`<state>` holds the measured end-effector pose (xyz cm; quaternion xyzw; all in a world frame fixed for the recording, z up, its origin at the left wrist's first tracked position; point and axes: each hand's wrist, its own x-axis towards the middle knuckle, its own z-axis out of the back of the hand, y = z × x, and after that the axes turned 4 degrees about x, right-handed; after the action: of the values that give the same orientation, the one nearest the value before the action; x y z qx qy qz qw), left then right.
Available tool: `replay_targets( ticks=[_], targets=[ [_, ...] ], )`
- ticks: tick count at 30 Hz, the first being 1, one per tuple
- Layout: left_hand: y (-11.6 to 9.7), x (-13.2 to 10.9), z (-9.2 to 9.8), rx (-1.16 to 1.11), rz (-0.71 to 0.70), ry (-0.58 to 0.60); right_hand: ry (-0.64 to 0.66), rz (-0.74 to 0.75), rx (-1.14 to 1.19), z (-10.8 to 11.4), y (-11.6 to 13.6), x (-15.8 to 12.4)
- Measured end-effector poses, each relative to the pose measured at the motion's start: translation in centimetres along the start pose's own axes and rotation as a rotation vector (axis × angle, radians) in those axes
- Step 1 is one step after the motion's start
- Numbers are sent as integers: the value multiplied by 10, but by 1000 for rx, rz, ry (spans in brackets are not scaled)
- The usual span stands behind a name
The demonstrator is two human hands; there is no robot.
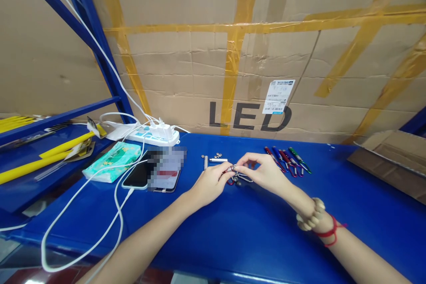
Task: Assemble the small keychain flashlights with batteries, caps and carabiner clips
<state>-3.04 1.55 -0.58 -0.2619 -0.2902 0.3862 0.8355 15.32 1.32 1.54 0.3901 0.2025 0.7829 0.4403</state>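
Observation:
My left hand [209, 183] and my right hand [262, 169] meet over the blue shelf surface [253, 226]. Both pinch a small red keychain torch with a carabiner clip [233, 171] between their fingertips. Just behind the hands lie loose silver parts and several small button cells [214, 158]. To the right of my right hand lies a row of several coloured keychain torches [289, 159], red, blue and green. A bead bracelet and a red string sit on my right wrist.
A phone [138, 175] on a white cable lies left of the hands, beside a tissue pack [112, 160] and a white power strip [149, 134]. A taped cardboard box marked LED [246, 53] stands behind. An open carton [389, 159] sits at right, with yellow rods [49, 153] at left.

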Motion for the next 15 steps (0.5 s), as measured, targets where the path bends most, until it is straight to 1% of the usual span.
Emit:
replay_targets(
  ticks=[2,4,6,8,10,15],
  targets=[
    [-1,-2,-1,37,-12,47,128,28,-97,6,-1,-2],
    [-2,-3,-2,81,-17,74,230,127,-186,9,-1,-4],
    [-4,-4,-2,147,-19,88,303,208,-255,9,1,-6],
    [-4,-5,-2,232,-27,94,343,226,-285,6,2,-7],
    [-5,-7,-2,309,-39,102,364,212,-261,4,2,-8],
    [-7,-9,-2,430,-48,85,363,155,-68,-2,-1,-9]
  ],
)
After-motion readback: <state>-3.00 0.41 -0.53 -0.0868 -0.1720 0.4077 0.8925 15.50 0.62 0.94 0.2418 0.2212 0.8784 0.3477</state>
